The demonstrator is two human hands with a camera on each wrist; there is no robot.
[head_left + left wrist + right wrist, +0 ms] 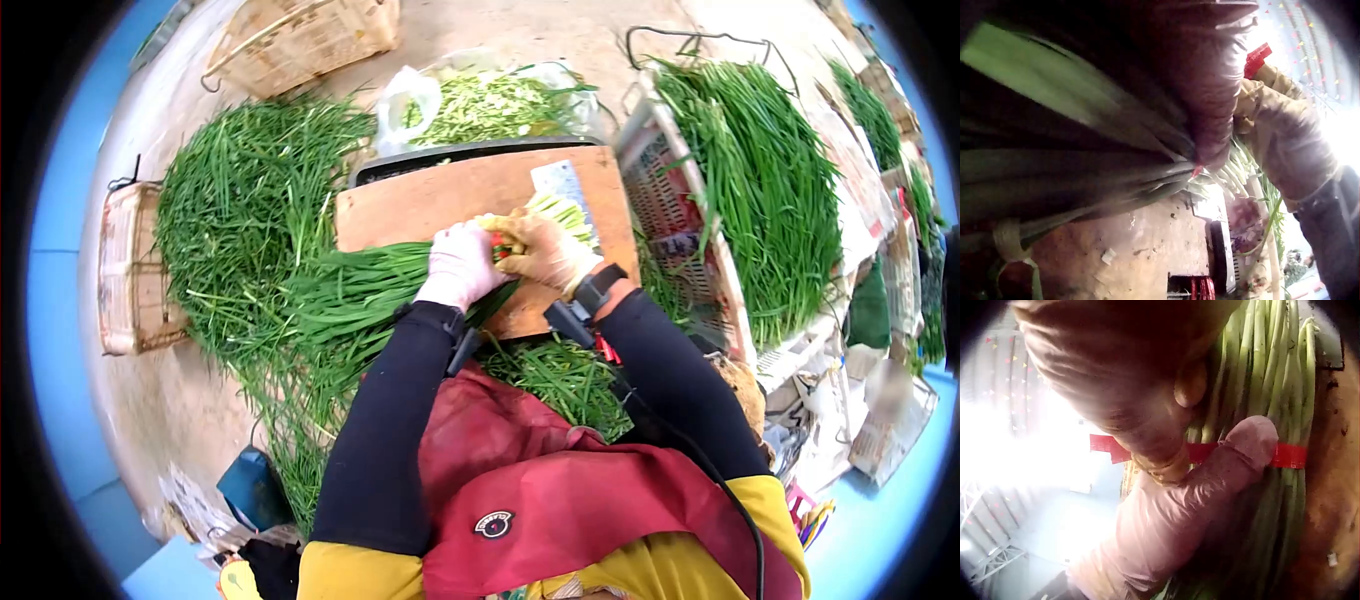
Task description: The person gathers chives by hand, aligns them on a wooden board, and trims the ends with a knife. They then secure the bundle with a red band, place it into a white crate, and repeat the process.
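Observation:
A bunch of long green chives lies across a wooden board, its pale stem ends pointing right. My left hand, in a pinkish-white glove, grips the bunch near those stems. Red tape runs across the stems in the right wrist view, with the left thumb pressed over it. My right hand, in a yellowish glove, is close against the left one and pinches the tape, whose loose end sticks out past the fingers. Part of the band is hidden under both hands.
A flat silvery plate lies on the board by the stem ends. Loose chives are heaped at left; a crate full of chives stands at right. Behind the board are pale trimmings in clear plastic. Another crate stands farther back.

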